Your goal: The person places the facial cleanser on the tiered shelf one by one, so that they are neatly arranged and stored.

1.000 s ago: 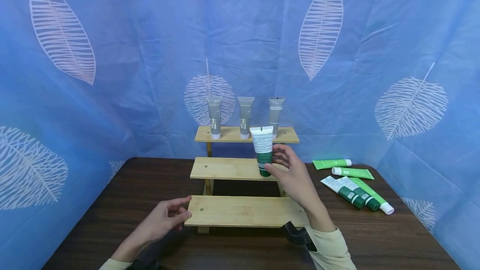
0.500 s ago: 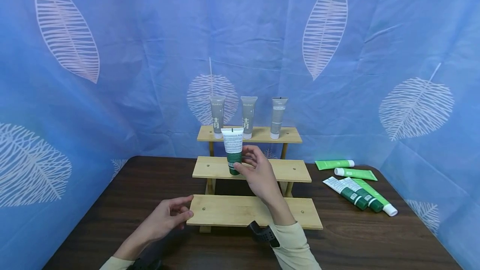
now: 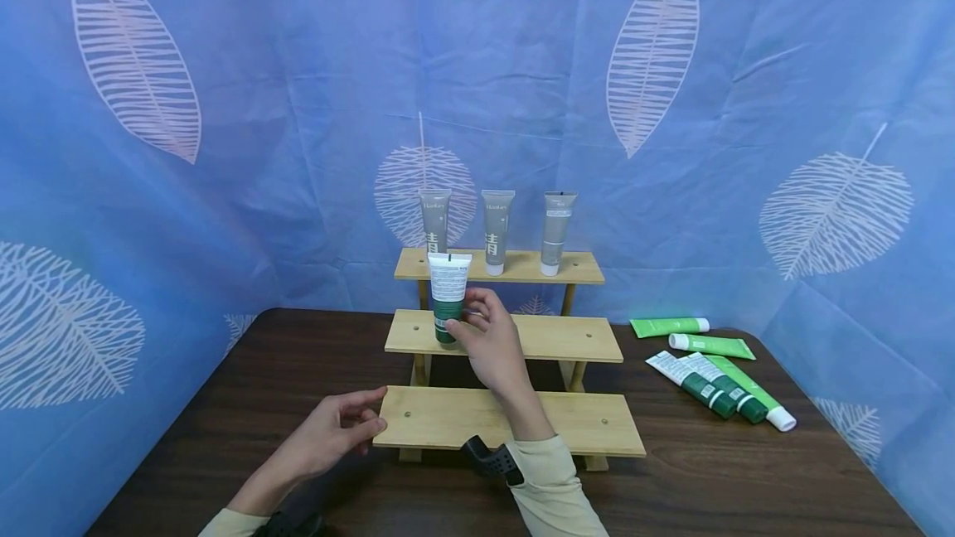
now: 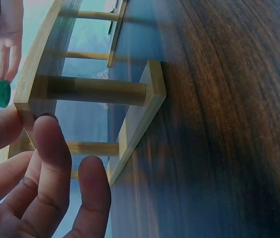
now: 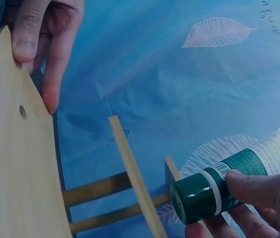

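My right hand (image 3: 491, 342) pinches a squeeze tube (image 3: 449, 292), white above with a dark green lower part and cap. It is upright, cap down, over the left part of the middle board (image 3: 545, 338) of a three-step wooden display rack. In the right wrist view the end face of the tube's green cap (image 5: 179, 201) shows, apart from the board. With thumb and fingers my left hand (image 3: 324, 436) grips the left end of the rack's lowest board (image 3: 448, 418). The left wrist view shows the left fingers (image 4: 53, 144) at that board's end.
Several grey tubes (image 3: 496, 230) stand in a row on the top board (image 3: 525, 266). On the dark wooden table (image 3: 746, 471), to the right, lie light green tubes (image 3: 712, 346) and two green-and-white tubes (image 3: 694, 384). A blue leaf-patterned cloth (image 3: 522, 48) hangs behind.
My right hand has carried the green-and-white tube leftward, from the right part of the middle board to its left part. My left hand keeps its grip on the lowest board.
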A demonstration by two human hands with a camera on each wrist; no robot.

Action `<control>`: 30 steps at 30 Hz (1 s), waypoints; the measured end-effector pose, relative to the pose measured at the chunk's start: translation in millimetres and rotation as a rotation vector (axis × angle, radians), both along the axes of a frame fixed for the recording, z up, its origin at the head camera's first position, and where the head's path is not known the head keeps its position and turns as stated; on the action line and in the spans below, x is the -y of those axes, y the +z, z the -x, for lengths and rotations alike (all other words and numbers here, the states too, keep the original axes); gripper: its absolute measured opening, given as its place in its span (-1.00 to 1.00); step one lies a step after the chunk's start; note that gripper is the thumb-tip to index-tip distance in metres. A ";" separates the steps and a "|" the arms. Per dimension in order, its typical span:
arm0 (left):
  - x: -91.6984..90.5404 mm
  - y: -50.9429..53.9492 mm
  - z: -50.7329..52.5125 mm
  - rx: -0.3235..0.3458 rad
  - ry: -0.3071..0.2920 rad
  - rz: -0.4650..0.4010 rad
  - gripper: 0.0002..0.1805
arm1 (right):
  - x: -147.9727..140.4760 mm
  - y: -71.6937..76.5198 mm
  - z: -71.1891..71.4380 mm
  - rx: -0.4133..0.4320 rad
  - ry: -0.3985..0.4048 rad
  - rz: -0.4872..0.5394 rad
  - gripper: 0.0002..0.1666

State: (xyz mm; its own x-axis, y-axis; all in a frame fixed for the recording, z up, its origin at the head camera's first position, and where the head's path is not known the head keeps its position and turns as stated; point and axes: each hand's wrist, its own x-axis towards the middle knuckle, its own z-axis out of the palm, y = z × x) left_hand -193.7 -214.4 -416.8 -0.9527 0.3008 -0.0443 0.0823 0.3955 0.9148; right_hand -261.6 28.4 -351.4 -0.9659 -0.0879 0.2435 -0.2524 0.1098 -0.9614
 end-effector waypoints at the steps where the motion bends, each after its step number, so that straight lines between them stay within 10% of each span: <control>1: -0.2 0.4 -0.2 0.000 0.001 0.002 -0.34 | 1.8 -0.3 0.2 0.003 -0.004 -0.002 -0.49; 30: 0.7 -0.5 0.5 0.002 -0.004 -0.026 -0.34 | 15.1 -7.7 1.1 0.027 -0.008 -0.045 -0.50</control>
State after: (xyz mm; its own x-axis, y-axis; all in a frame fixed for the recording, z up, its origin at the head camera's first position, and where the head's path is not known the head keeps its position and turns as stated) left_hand -194.2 -215.1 -417.3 -0.9514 0.3055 -0.0383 0.0818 0.3709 0.9251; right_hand -262.7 13.4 -359.1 -0.9728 -0.0902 0.2132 -0.2252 0.1549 -0.9619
